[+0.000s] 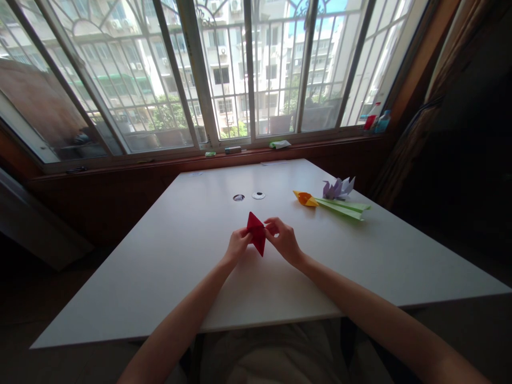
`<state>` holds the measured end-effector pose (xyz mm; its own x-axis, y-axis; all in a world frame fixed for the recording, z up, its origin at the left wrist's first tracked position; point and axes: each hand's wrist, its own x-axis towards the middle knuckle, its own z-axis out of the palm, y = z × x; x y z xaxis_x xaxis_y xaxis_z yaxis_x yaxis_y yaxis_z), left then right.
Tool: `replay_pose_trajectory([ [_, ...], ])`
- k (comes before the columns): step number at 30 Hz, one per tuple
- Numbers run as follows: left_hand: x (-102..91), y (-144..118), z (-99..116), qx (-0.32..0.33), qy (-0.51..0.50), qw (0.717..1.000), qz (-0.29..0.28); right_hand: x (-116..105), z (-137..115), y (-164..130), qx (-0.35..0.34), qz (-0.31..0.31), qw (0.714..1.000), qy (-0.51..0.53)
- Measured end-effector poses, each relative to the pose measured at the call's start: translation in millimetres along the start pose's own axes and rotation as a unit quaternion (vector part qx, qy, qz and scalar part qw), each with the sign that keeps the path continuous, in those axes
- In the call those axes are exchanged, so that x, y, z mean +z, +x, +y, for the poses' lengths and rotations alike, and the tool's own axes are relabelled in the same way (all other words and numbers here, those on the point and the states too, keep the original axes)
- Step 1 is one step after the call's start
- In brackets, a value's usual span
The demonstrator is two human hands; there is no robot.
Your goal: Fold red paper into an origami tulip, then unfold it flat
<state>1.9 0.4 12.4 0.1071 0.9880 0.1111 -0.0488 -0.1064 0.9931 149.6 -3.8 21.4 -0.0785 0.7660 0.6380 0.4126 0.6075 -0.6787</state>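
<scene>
Left hand [239, 244], right hand [287, 242] pinching red folded paper [257, 234]; yellow origami [306, 199], green origami [344, 208], purple origami [335, 190] farther right

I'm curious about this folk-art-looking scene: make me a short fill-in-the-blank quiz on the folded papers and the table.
1. The folded piece held in the left hand is coloured ____.
2. The yellow paper lies nearer the person's ____ hand.
3. The long paper beside the yellow one is pale ____.
4. The tabletop is coloured ____.

Missing words: red; right; green; white.
</scene>
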Motion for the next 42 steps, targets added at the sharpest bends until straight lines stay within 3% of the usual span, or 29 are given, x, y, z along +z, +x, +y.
replay_pose_trajectory([
  [13,-4.8,0.3,-4.8,0.037,0.052,0.998,0.015,0.7,-0.6,-2.4,-0.015,-0.011,1.0,0.002],
  [24,-1.0,0.4,0.4,0.005,0.0,1.0,-0.005,0.4,-0.6,-0.8,0.003,-0.001,1.0,0.003],
  [42,-2.8,0.2,-0.6,-0.006,-0.008,1.0,0.019,-0.1,-2.2,-1.7,-0.015,-0.01,1.0,0.005],
])
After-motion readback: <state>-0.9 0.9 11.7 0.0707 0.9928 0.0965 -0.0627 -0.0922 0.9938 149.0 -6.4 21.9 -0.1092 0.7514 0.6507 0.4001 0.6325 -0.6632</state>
